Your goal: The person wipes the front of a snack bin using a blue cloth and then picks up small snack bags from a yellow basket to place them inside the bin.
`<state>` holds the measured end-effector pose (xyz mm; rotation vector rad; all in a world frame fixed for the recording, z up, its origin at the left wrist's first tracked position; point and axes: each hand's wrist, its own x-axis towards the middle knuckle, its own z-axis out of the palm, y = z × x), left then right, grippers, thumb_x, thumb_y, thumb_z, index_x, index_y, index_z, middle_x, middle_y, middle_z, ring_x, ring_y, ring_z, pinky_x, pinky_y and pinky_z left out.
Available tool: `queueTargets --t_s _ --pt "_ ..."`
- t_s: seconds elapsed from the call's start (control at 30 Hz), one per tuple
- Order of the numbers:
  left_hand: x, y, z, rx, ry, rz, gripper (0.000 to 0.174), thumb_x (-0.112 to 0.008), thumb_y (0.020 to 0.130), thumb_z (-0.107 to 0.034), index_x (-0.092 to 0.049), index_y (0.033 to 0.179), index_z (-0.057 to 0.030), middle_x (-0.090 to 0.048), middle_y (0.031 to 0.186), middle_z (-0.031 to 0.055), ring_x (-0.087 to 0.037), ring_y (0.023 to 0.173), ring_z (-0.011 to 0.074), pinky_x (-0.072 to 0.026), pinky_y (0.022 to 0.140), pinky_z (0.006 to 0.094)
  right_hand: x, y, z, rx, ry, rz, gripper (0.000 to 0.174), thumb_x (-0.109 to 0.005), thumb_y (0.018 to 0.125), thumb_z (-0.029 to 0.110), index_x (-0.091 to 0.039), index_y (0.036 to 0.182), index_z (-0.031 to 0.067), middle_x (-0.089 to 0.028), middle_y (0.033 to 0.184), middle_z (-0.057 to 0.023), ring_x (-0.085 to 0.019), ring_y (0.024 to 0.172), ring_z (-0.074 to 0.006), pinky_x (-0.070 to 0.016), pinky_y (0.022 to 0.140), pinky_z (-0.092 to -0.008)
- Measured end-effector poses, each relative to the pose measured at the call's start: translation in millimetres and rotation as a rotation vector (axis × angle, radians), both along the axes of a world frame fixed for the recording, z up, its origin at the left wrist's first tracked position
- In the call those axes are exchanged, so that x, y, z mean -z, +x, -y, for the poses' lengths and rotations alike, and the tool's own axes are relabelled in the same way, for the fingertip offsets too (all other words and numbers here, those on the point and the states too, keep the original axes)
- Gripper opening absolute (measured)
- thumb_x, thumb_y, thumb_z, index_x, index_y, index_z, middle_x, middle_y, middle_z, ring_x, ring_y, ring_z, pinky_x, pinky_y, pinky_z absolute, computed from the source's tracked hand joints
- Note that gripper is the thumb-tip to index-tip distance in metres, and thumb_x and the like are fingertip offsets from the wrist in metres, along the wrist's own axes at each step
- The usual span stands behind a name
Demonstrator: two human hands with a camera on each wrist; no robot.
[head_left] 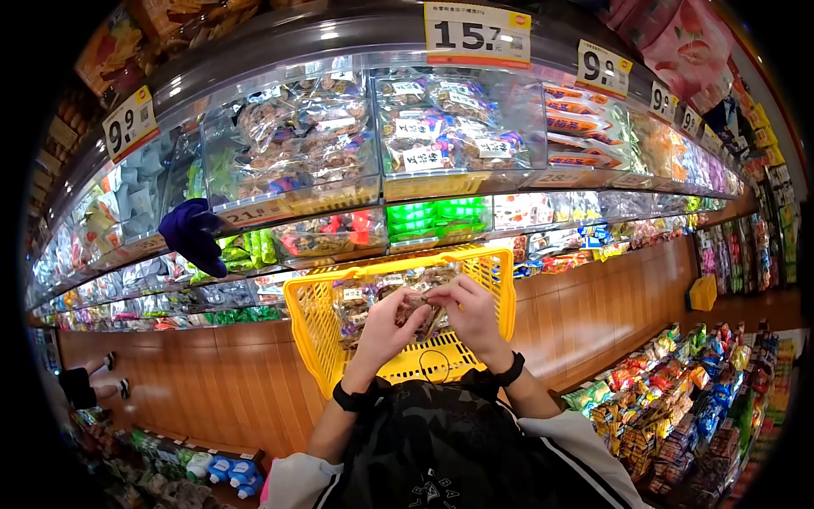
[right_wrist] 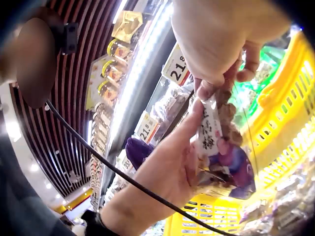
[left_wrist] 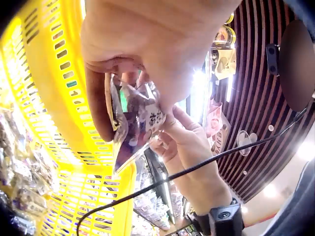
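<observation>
Both hands are at one clear snack packet with a white label [right_wrist: 221, 142], brownish pieces and a purple printed part, over a yellow shopping basket [head_left: 507, 297]. My left hand [head_left: 392, 327] curls its fingers round the packet's side, and its thumb lies along the front in the right wrist view. At the packet's upper edge, my right hand [head_left: 471, 316] pinches the film with its fingertips, close beside the left fingers. Similar packets [head_left: 352, 307] lie in the basket below the hands.
Shelves ahead carry clear bins of packets [head_left: 454, 127] under price tags [head_left: 477, 34]. A dark purple cloth-like thing [head_left: 193, 237] hangs at the shelf edge on the left. Snack displays [head_left: 678, 399] stand at right; another person's legs [head_left: 106, 390] show far left. A thin black cord [left_wrist: 172, 177] crosses both wrist views.
</observation>
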<state>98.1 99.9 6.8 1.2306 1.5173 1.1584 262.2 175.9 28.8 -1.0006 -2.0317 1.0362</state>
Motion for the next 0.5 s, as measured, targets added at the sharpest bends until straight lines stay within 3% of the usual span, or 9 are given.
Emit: queueTargets --t_s 0.03,0.17,0.27,0.33,0.37,0.5 --pt "0.3 -0.1 -0.1 -0.013 0.036 -0.039 0.024 -0.072 0.09 -0.02 -0.063 0.102 -0.0011 -0.066 0.076 0.0105 -0.062 0.067 0.0173 -0.0487 0.063 0.0301 0.2 -3.0 0.9 0.005 0.089 -0.027 0.014 -0.069 0.081 -0.004 -0.071 0.093 0.0024 -0.06 0.08 -0.0104 -0.06 0.07 -0.0256 -0.0486 0.061 -0.0336" --pt "-4.6 -0.2 2.0 -0.042 -0.056 0.112 0.022 -0.069 0.093 -0.019 -0.063 0.104 -0.0011 -0.064 0.071 0.0061 -0.056 0.06 0.0089 -0.0445 0.056 0.0263 -3.9 -9.9 5.9 0.029 0.31 -0.006 0.019 -0.069 0.078 -0.007 -0.071 0.094 0.0029 -0.059 0.079 -0.0106 -0.059 0.069 -0.028 -0.0491 0.061 -0.035" --pt "-0.5 2.5 2.8 -0.116 0.002 0.156 0.022 -0.066 0.095 -0.02 -0.063 0.105 -0.0009 -0.059 0.068 0.0017 -0.049 0.057 0.0029 -0.039 0.052 0.0232 -6.0 -14.8 4.9 0.062 0.376 -0.046 0.017 -0.07 0.082 -0.002 -0.073 0.098 0.0036 -0.061 0.081 -0.009 -0.063 0.071 -0.0239 -0.0512 0.063 -0.0314" --pt "-2.4 4.4 2.0 -0.201 0.058 0.204 0.021 -0.063 0.097 -0.02 -0.063 0.107 -0.0009 -0.055 0.067 0.0002 -0.045 0.056 0.0032 -0.0352 0.051 0.023 -10.2 -17.5 -1.4 0.1 -0.273 -0.1 0.013 -0.07 0.088 0.002 -0.072 0.101 0.0 -0.067 0.089 -0.0065 -0.066 0.081 -0.0141 -0.0532 0.071 -0.0262" --pt "1.5 4.0 1.7 -0.194 0.059 0.203 0.021 -0.063 0.097 -0.02 -0.063 0.107 -0.0009 -0.055 0.067 0.0002 -0.045 0.056 0.0032 -0.0352 0.051 0.023 6.1 -9.7 -10.7 -0.008 -0.496 -0.213 0.015 -0.07 0.091 0.006 -0.072 0.103 -0.0019 -0.069 0.091 -0.0053 -0.065 0.082 -0.01 -0.0525 0.072 -0.0243" --pt "8.2 3.8 3.1 -0.19 0.031 0.21 0.021 -0.058 0.1 -0.018 -0.062 0.113 -0.0026 -0.05 0.066 -0.0034 -0.039 0.057 0.0034 -0.0318 0.052 0.0234 2.8 -8.8 -12.9 -0.001 -0.498 -0.222 0.014 -0.07 0.088 0.003 -0.074 0.101 -0.0011 -0.069 0.086 -0.0064 -0.066 0.078 -0.0123 -0.0523 0.071 -0.0246"
